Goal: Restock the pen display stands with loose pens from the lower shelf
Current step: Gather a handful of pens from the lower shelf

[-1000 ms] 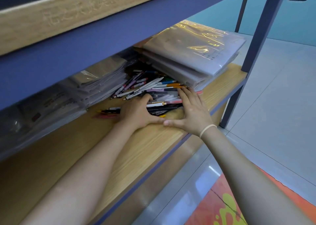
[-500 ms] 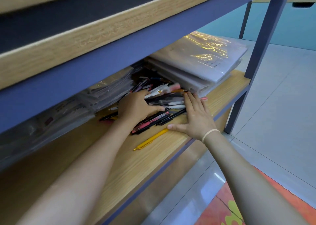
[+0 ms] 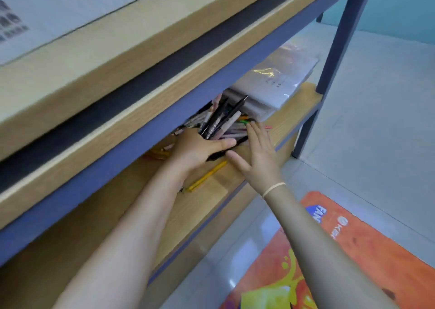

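A bundle of mostly black pens [image 3: 220,118] stood tilted, fanning up past the left fingers [image 3: 222,143]. More loose pens [image 3: 237,133] lay flat beneath the right fingers [image 3: 256,132]. A yellow pen [image 3: 207,175] lay alone on the lower shelf [image 3: 211,191], nearer than both.

The lower shelf [image 3: 294,111] was a wood-grain board edged in blue-grey metal. On it lay a heap of loose pens [image 3: 230,130], a yellow pen [image 3: 207,175] apart nearer the front edge, and a stack of plastic-wrapped packs [image 3: 275,83] towards the right end.
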Demonstrator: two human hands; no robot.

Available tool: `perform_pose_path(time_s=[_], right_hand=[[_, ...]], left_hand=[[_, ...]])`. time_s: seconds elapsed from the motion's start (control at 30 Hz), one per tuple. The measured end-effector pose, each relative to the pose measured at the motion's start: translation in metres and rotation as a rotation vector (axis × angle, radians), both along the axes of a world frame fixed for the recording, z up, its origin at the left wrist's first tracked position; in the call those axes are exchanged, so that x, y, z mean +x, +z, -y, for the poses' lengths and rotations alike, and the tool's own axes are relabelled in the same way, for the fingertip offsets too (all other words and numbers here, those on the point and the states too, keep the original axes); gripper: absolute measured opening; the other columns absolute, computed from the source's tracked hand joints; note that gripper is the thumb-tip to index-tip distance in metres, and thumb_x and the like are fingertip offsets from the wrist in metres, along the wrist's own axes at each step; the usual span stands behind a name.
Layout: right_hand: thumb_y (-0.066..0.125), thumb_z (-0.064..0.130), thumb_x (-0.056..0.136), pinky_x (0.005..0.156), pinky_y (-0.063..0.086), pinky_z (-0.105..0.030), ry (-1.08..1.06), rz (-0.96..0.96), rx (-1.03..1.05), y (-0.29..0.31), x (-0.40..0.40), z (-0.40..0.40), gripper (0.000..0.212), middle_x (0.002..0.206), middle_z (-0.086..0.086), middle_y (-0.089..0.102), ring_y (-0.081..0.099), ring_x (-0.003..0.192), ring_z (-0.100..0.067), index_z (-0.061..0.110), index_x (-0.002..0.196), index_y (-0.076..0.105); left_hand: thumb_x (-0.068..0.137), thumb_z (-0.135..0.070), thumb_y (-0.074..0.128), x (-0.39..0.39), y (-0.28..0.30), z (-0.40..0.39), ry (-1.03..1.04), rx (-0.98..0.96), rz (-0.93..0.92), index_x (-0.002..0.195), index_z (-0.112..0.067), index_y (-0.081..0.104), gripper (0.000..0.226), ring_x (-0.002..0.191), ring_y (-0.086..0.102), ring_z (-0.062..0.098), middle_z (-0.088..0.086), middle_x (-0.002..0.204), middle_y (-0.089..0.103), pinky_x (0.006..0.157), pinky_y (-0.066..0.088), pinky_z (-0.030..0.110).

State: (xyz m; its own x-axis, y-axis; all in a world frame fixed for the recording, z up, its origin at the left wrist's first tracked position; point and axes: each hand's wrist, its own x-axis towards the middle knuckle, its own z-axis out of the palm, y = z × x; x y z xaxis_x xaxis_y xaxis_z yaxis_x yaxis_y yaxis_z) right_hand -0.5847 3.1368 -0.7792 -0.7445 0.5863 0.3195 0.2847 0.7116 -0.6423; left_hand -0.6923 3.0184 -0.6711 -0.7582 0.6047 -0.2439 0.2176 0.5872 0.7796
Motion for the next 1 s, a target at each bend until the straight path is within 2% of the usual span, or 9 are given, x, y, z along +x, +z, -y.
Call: perform_pose_path(time_s=[0.07,0.17,0.23,0.3,0.4,0.5,0.57,0.83,1.0], right_hand=[[0.039,0.059,0.094,0.119,0.026,-0.038,-0.016,-0.081,-0.252,0.018,0.031,0.012,0.076,0.146,-0.012,0.048,0.038,0.14,-0.021,0.002,0.143,0.046],[0.03,0.052,0.104,0.108,0.037,-0.026,-0.151,-0.108,-0.858,0.073,0.085,0.023,0.061,0.129,-0.001,0.061,0.054,0.124,-0.013,0.006,0.131,0.06],[0.03,0.059,0.1,0.109,0.04,-0.04,-0.243,-0.214,-1.389,0.115,0.113,0.028,0.07,0.135,-0.015,0.06,0.057,0.123,-0.028,0.004,0.136,0.055],[0.038,0.064,0.091,0.104,0.044,-0.051,-0.23,-0.357,-1.635,0.166,0.135,0.037,0.073,0.134,-0.02,0.06,0.062,0.114,-0.035,0.011,0.14,0.05],[0.047,0.051,0.092,0.083,0.058,-0.046,-0.183,-0.396,-1.58,0.248,0.159,0.059,0.05,0.123,-0.01,0.066,0.071,0.098,-0.034,0.029,0.137,0.046],[0.046,0.026,0.103,0.065,0.059,-0.038,-0.202,-0.473,-1.375,0.334,0.177,0.082,0.026,0.106,-0.009,0.069,0.074,0.08,-0.031,0.019,0.128,0.05],[0.046,0.026,0.104,0.069,0.055,-0.041,-0.214,-0.408,-1.223,0.392,0.185,0.104,0.017,0.097,-0.008,0.071,0.073,0.073,-0.03,0.016,0.111,0.058],[0.044,0.03,0.106,0.073,0.056,-0.046,0.038,-0.093,-1.053,0.58,0.15,0.186,0.031,0.09,-0.014,0.073,0.068,0.07,-0.031,0.011,0.092,0.065],[0.044,0.033,0.105,0.069,0.059,-0.04,0.216,0.005,-0.915,0.654,0.101,0.219,0.037,0.089,-0.02,0.072,0.071,0.072,-0.033,0.006,0.094,0.067]], left_hand=[[0.072,-0.043,0.087,0.037,0.005,0.003,-0.014,0.029,0.202,0.08,-0.027,0.067,0.027,0.049,0.048,-0.004,-0.02,0.062,0.061,0.046,0.035,0.015],[0.077,-0.038,0.086,0.094,0.02,0.009,-0.022,0.026,0.491,0.078,-0.024,0.059,0.03,0.041,0.03,0.007,-0.014,0.049,0.04,0.044,0.023,0.022],[0.076,-0.04,0.085,0.129,0.041,0.016,-0.02,-0.026,0.675,0.086,-0.023,0.057,0.034,0.041,0.026,0.009,-0.01,0.049,0.033,0.044,0.021,0.023],[0.08,-0.037,0.082,0.161,0.073,0.029,-0.09,-0.076,0.807,0.089,-0.021,0.057,0.032,0.039,0.026,0.009,-0.008,0.048,0.034,0.045,0.021,0.022],[0.086,-0.029,0.077,0.196,0.142,0.056,-0.206,-0.112,0.951,0.08,-0.017,0.053,0.027,0.037,0.028,0.009,-0.004,0.049,0.04,0.045,0.02,0.022],[0.089,-0.023,0.074,0.214,0.22,0.089,-0.248,-0.079,1.065,0.061,-0.018,0.049,0.037,0.036,0.028,0.009,-0.004,0.047,0.042,0.047,0.02,0.025],[0.086,-0.019,0.076,0.221,0.273,0.113,-0.302,-0.041,1.145,0.059,-0.017,0.049,0.038,0.036,0.029,0.009,-0.003,0.048,0.042,0.046,0.022,0.023],[0.078,-0.017,0.067,0.215,0.434,0.196,-0.254,0.226,1.304,0.063,-0.016,0.05,0.023,0.042,0.036,0.009,0.001,0.054,0.039,0.039,0.031,0.019],[0.088,-0.008,0.068,0.187,0.497,0.234,-0.095,0.384,1.141,0.06,-0.014,0.058,0.03,0.055,0.048,0.016,0.003,0.053,0.051,0.037,0.032,0.018]])
